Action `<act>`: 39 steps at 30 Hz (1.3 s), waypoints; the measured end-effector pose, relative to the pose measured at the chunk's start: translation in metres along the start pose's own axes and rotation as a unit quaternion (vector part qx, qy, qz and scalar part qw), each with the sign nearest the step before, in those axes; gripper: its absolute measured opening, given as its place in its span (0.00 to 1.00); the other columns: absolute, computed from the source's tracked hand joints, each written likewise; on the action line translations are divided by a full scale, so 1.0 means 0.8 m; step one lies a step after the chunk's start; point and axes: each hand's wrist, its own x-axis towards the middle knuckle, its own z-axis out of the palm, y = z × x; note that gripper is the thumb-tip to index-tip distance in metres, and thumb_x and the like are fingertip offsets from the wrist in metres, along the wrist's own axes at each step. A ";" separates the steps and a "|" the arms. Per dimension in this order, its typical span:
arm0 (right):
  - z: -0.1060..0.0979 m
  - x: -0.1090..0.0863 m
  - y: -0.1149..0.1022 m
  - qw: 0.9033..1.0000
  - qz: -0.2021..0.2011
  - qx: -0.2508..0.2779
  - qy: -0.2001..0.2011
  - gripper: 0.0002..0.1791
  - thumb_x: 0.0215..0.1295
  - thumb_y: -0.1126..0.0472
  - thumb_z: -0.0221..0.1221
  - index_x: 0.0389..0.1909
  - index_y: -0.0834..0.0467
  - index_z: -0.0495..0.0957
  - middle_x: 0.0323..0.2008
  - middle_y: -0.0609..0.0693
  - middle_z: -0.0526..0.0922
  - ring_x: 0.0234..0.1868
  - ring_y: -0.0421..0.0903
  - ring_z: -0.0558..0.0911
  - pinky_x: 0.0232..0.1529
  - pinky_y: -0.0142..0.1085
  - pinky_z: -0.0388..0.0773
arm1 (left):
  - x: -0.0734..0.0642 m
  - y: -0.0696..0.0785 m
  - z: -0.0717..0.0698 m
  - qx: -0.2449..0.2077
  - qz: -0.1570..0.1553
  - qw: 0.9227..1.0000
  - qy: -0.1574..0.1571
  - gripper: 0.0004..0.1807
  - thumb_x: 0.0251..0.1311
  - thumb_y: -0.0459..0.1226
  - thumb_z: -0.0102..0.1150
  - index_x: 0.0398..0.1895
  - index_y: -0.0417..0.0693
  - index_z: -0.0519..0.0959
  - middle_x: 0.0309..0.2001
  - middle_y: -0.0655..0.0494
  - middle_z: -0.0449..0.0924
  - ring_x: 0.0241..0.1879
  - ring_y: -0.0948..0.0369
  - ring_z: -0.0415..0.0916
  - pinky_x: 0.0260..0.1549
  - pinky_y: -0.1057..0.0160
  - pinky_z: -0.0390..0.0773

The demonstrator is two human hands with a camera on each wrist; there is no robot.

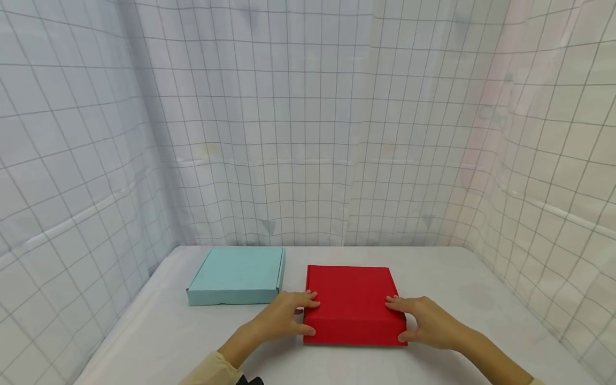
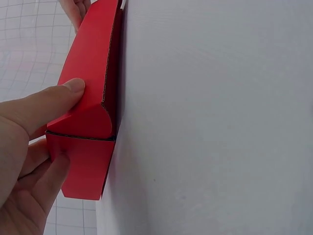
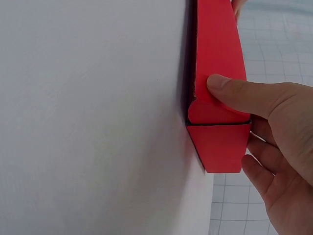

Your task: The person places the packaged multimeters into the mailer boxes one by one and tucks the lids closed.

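Observation:
A flat red cardboard box (image 1: 353, 297) lies on the white table, its lid down and its front flap facing me. My left hand (image 1: 283, 316) grips the front left corner, thumb on the front flap and fingers over the lid and side. At the front right corner my right hand (image 1: 428, 322) holds the box in the same way. In the left wrist view, the flap's edge on the box (image 2: 88, 166) stands slightly out from the bottom. The right wrist view shows the right thumb (image 3: 222, 84) pressed on the flap, with other fingers partly hidden behind the box.
A light blue flat box (image 1: 238, 272), lid down, lies to the left of the red one and farther back. White cloth covers the table (image 1: 356, 366). White curtains (image 1: 317, 123) with a dark grid surround it on the left, back and right.

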 end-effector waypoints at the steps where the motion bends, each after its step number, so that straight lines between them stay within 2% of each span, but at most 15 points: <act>1: 0.001 0.000 0.001 1.000 0.001 -0.001 0.001 0.37 0.57 0.57 0.77 0.67 0.63 0.77 0.66 0.53 0.78 0.65 0.57 0.78 0.58 0.47 0.81 | 0.000 0.000 0.000 0.004 -0.001 1.000 0.001 0.32 0.56 0.43 0.78 0.64 0.44 0.82 0.70 0.49 0.74 0.71 0.49 0.67 0.51 0.70 0.79; 13: 0.006 0.004 0.005 1.000 0.005 0.006 0.004 0.37 0.57 0.58 0.77 0.67 0.64 0.77 0.66 0.55 0.79 0.66 0.58 0.77 0.56 0.44 0.82 | 0.001 0.002 0.001 0.028 0.001 1.000 0.012 0.31 0.55 0.42 0.79 0.63 0.44 0.83 0.68 0.50 0.75 0.69 0.49 0.70 0.49 0.70 0.80; 21: 0.006 0.007 0.004 0.999 0.006 -0.032 0.009 0.37 0.55 0.55 0.78 0.65 0.62 0.80 0.63 0.53 0.81 0.63 0.56 0.80 0.55 0.50 0.82 | 0.002 0.002 0.002 0.064 0.007 0.998 0.015 0.31 0.55 0.43 0.79 0.62 0.46 0.83 0.67 0.51 0.77 0.68 0.50 0.72 0.47 0.70 0.81; 39: 0.010 0.006 0.004 0.998 -0.001 -0.049 0.028 0.35 0.54 0.57 0.79 0.64 0.62 0.81 0.61 0.52 0.83 0.62 0.54 0.81 0.56 0.53 0.81 | 0.003 0.003 0.006 0.102 0.013 0.994 0.036 0.30 0.54 0.43 0.80 0.61 0.47 0.85 0.65 0.52 0.79 0.64 0.52 0.76 0.43 0.71 0.82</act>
